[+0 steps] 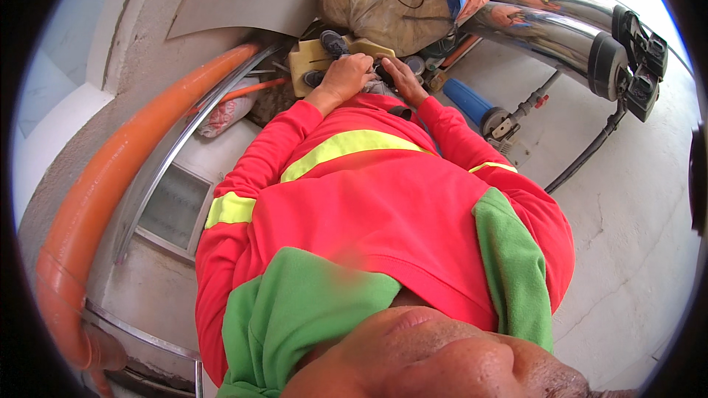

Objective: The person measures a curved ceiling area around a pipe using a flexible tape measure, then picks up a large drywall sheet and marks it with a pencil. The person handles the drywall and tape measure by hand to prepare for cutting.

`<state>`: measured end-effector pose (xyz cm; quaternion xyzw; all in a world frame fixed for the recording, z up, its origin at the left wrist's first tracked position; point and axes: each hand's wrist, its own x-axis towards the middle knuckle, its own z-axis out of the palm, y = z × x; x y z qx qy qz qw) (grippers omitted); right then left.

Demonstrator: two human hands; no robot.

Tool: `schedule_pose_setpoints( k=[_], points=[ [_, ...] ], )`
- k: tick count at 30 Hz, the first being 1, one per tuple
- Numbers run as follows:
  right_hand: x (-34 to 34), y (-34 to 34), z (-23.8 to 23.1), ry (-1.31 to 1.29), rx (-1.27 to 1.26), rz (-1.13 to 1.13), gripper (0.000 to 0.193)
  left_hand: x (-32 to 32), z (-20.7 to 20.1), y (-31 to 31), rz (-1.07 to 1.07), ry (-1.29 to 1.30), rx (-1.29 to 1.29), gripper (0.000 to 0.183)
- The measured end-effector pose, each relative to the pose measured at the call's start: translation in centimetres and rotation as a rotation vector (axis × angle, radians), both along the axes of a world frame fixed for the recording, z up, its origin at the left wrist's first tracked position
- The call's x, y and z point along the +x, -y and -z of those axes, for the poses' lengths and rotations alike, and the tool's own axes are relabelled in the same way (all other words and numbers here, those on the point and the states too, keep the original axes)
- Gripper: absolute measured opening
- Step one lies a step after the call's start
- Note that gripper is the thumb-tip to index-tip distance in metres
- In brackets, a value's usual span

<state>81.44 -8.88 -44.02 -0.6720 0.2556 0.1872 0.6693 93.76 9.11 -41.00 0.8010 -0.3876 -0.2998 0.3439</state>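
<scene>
Both my hands are in front of my waist, close together over my lap. My left hand (pixel 344 78) is closed, its fingers curled in; whatever they hold is hidden. Just right of it, my right hand (pixel 405 81) has its fingers stretched out and slanting toward the left hand. Between the two hands is a small dark thing (pixel 382 71), mostly covered, whose kind I cannot make out. Beyond them, a dark shoe (pixel 333 43) rests on a yellowish board-like piece (pixel 299 65), with a second dark shoe (pixel 313 78) nearer.
A long orange pipe (pixel 125 155) and a metal rail (pixel 166 151) run along the left. Large clear-wrapped bundles (pixel 361 0) stand ahead. Shiny metal cylinders (pixel 546 48) with black ends, a blue cylinder (pixel 467 102) and grey piping (pixel 532 99) lie to the right.
</scene>
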Motion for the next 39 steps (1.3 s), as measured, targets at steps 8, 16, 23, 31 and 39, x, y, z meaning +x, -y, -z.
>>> schedule_pose_setpoints(
  k=[8,16,23,31,39],
  points=[
    [0.8,0.3,-0.6,-0.047,-0.121,-0.234,0.055,0.9,-0.6,-0.3,0.089,-0.1,0.021,0.021],
    [10.6,6.8,-22.3,0.531,0.589,-0.683,0.062,7.4,-2.7,-5.9,-0.131,-0.157,0.034,0.02],
    [21.0,0.9,-39.0,1.349,0.808,-1.175,0.018,5.2,-4.3,-14.5,-0.332,-0.073,0.214,0.023],
    [15.6,-16.4,-42.7,1.332,1.259,-0.424,0.018,-5.2,-0.9,-16.2,-0.545,-0.066,0.03,0.027],
    [12.8,-21.7,-45.7,1.219,1.679,-0.797,0.016,-9.9,-1.5,-21.8,-0.958,-0.132,0.018,0.026]
  ],
)
